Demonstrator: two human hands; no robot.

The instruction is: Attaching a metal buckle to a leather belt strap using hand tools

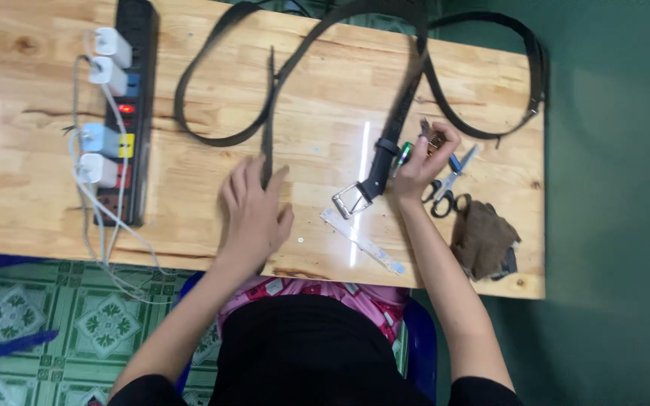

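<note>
Left hand (256, 214) flat on a dark belt strap (267, 120) mid-frame, grip apart — right hand (424, 162) right of centre, grip clamped on small tools beside the buckle (351, 200) — all on the bench (31, 203).

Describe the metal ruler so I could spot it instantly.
On the light wooden table, look at the front edge between the person's left hand and right hand. The flat silvery metal ruler lies diagonally there, just below the black belt's square silver buckle; it alone is a thin straight strip.
</note>
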